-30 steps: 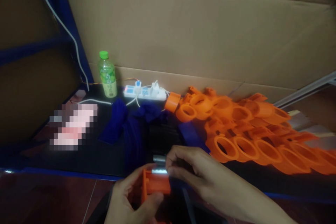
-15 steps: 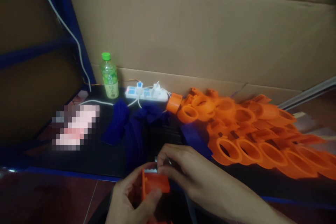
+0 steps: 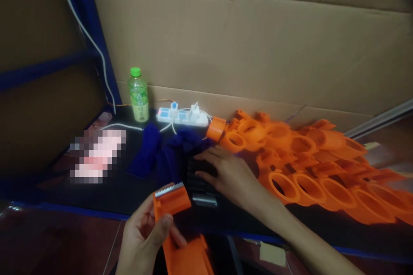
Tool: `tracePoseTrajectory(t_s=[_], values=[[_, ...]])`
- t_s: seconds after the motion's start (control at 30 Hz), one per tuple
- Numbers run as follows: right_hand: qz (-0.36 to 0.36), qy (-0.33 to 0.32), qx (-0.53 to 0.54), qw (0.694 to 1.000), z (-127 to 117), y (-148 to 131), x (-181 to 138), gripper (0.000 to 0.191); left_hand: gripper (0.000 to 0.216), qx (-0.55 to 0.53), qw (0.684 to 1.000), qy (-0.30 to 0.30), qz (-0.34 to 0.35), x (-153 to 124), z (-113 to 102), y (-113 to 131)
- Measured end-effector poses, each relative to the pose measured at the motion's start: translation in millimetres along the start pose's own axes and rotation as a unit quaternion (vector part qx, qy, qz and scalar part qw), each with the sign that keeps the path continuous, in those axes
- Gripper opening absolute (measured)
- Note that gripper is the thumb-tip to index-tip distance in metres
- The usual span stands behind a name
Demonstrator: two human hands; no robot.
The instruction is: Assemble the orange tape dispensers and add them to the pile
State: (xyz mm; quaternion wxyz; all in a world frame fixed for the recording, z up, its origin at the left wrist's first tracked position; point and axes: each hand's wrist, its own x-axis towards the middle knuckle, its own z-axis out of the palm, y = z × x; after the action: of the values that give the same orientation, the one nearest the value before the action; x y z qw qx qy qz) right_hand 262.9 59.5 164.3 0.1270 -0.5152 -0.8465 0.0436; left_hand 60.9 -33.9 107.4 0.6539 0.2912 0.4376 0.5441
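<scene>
My left hand (image 3: pixel 142 232) is closed around an orange plastic tape dispenser (image 3: pixel 176 204), held upright in front of me. A serrated metal blade (image 3: pixel 169 189) sits along the dispenser's top edge. Over a pile of black ribbed pieces (image 3: pixel 193 180) my right hand (image 3: pixel 222 169) reaches out, its thumb and fingers apart and touching or just above the pile; nothing shows in its grip. At the near end of that pile lies a small shiny strip (image 3: pixel 205 200). Dark blue parts (image 3: pixel 146 150) lie left of the pile.
Many orange dispenser bodies (image 3: pixel 309 187) are heaped on the right of the black tabletop (image 3: pixel 119 193). Along the cardboard wall (image 3: pixel 226 47) stand a green-capped bottle (image 3: pixel 138 99) and a white power strip (image 3: pixel 182 116) with cables. A blurred pinkish object (image 3: pixel 100 152) lies left.
My right hand has left the dispenser's blade end and moved forward to the black pieces. The left hand has shifted left with the dispenser, baring its whole blade.
</scene>
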Motion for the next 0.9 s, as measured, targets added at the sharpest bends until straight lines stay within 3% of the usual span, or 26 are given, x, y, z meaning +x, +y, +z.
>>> tracePoseTrajectory(t_s=[0.33, 0.47, 0.67, 0.77, 0.9], values=[[-0.001, -0.028, 0.022, 0.999, 6, 6, 4, 0.021, 0.048, -0.019, 0.998, -0.063, -0.008, 2, -1, -1], [0.015, -0.009, 0.090, 0.996, -9, 7, 1, 0.020, 0.045, -0.014, 0.996, -0.085, -0.030, 3, -2, 0], [-0.078, -0.051, 0.218, 0.971, -50, -24, -19, 0.025, 0.041, -0.016, 0.997, -0.067, -0.036, 3, 2, -1], [-0.110, -0.064, 0.192, 0.973, -49, -41, -27, 0.031, 0.045, -0.028, 0.997, -0.049, -0.047, 1, 7, -1], [-0.107, -0.033, 0.132, 0.985, -33, -54, -32, 0.032, 0.047, -0.015, 0.998, -0.030, -0.045, 1, 9, 1]])
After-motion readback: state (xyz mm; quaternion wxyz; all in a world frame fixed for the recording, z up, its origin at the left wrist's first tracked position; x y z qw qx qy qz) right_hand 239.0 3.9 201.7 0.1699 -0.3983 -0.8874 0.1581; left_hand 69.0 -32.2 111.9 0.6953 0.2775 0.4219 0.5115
